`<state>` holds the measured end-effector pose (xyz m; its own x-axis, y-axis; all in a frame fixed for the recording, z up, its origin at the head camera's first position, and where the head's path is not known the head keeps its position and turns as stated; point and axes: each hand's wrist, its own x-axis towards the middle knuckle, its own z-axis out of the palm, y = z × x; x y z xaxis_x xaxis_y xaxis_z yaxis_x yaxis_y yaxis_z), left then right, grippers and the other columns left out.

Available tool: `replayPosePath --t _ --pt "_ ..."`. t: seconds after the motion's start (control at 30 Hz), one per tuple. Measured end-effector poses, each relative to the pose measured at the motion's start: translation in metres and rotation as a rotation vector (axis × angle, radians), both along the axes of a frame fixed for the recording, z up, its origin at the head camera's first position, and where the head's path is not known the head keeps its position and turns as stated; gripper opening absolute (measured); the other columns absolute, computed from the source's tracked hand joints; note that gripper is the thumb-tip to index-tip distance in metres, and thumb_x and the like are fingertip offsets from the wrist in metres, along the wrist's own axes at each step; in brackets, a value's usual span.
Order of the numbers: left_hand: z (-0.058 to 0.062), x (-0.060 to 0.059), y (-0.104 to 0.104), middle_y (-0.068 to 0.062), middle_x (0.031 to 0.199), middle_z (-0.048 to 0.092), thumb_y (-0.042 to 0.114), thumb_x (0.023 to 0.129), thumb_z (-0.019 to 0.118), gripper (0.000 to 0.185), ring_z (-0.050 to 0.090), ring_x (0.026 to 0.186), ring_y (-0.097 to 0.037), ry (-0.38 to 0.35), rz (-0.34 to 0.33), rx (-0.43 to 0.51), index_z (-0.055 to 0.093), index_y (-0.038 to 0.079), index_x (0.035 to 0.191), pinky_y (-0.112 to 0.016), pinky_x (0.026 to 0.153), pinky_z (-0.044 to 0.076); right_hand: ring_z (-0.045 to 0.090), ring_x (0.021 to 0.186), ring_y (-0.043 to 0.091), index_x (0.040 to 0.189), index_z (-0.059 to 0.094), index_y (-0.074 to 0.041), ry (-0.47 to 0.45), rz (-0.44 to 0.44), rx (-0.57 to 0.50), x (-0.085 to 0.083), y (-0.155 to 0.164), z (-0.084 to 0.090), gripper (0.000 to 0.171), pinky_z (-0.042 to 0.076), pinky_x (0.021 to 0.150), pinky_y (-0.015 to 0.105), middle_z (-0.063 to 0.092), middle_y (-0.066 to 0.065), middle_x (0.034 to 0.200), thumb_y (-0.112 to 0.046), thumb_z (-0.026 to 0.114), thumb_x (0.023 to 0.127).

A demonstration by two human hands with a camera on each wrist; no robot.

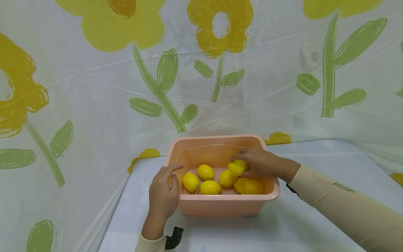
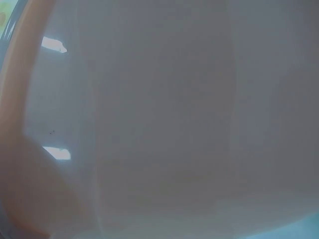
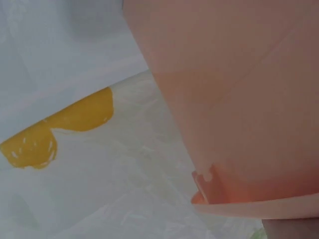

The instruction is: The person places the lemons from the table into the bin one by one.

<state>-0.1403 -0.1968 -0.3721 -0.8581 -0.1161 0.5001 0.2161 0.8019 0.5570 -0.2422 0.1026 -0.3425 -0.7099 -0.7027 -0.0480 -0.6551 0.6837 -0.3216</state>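
A pink plastic basin (image 1: 220,207) with several yellow lemons (image 1: 210,187) inside stands on the table. My right hand (image 1: 259,162) reaches over the right side of the basin and grips a lemon (image 1: 238,167) above the others. Two lemons lie under and beside that hand, partly hidden by the basin's front wall. At the left rim, my left hand (image 1: 163,194) touches the basin with its fingers loosely bent and thumb raised. In the right wrist view the basin's outer wall (image 3: 239,109) fills the right side. A blurred, shiny greyish surface fills most of the left wrist view.
A pale cloth covers the table (image 1: 327,164). Behind it hangs a white curtain (image 1: 267,91) printed with yellow flowers and green leaves, close to the basin's back rim. A black strap (image 1: 174,238) sits at the left wrist.
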Motion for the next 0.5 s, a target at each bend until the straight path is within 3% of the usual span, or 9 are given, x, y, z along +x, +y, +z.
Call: replayPosePath --t 0.3,0.5 --pt "-0.0016 -0.0002 0.0014 -0.005 0.122 0.072 0.007 0.093 0.054 0.030 0.064 0.121 -0.029 0.015 -0.003 0.000 0.072 0.014 0.115 -0.048 0.116 0.038 0.063 0.109 0.023 0.129 0.066 -0.019 0.037 0.026 0.089 -0.0010 0.0015 -0.0028 0.043 0.051 0.101 0.050 0.068 0.004 0.122 -0.020 0.077 0.087" --pt "-0.0015 -0.0003 -0.0001 -0.006 0.122 0.072 0.006 0.093 0.054 0.030 0.064 0.121 -0.029 0.014 -0.001 -0.003 0.072 0.014 0.116 -0.048 0.116 0.038 0.065 0.104 0.022 0.127 0.066 -0.020 0.064 0.023 0.111 -0.0006 0.0003 -0.0041 0.038 0.054 0.097 0.048 0.068 0.005 0.121 -0.019 0.073 0.090"
